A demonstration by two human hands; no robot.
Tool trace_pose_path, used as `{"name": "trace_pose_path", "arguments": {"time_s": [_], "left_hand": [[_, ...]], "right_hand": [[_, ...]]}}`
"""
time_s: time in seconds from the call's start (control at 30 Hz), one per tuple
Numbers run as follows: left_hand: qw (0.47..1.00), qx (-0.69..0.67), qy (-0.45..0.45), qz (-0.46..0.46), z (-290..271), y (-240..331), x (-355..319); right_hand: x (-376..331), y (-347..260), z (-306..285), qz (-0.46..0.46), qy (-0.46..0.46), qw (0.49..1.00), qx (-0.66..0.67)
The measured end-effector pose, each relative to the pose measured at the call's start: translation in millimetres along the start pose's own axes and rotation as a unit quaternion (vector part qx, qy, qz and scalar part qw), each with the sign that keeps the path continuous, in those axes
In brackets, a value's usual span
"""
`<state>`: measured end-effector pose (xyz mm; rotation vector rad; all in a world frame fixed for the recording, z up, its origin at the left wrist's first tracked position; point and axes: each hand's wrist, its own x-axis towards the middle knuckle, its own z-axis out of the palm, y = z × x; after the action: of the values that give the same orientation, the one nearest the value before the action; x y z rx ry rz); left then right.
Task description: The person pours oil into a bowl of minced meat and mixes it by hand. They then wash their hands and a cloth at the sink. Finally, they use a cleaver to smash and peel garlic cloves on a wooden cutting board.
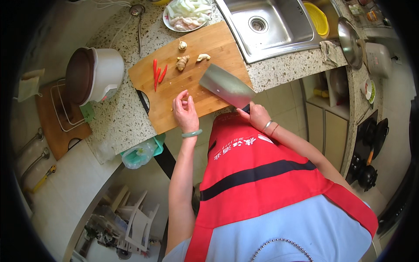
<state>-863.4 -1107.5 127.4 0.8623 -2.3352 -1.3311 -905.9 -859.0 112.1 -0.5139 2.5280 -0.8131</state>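
Observation:
My right hand (257, 116) grips the dark handle of a cleaver (226, 85), its broad blade lying flat over the right part of a wooden cutting board (218, 41). Above the board's near left part is my left hand (186, 112), fingers loosely bent and apart, with nothing visible in them. Beyond it lie several red chili peppers (156, 78). A knob of ginger (182, 63) rests near the board's middle, with a smaller pale ginger piece (203, 57) to its right. Farther back sits a garlic bulb (182, 45).
Behind the board stands a plate (166, 22) of pale sliced food. A steel sink (279, 46) adjoins at right, holding a yellow basket (317, 19). To the left are a rice cooker (107, 72) and a ladle (139, 32). A teal bin (159, 142) hangs under the counter edge.

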Motion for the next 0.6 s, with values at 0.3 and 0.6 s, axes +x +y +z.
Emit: {"name": "trace_pose_path", "arguments": {"time_s": [0.3, 0.6], "left_hand": [[1.000, -0.017, -0.001, -0.005, 10, 6, 0], [0.999, -0.047, -0.006, -0.007, 32, 7, -5]], "right_hand": [[2, -2, -9, 0.039, -0.028, 0.997, -0.056], [1, -1, -24, 0.034, -0.018, 0.999, -0.024]]}}
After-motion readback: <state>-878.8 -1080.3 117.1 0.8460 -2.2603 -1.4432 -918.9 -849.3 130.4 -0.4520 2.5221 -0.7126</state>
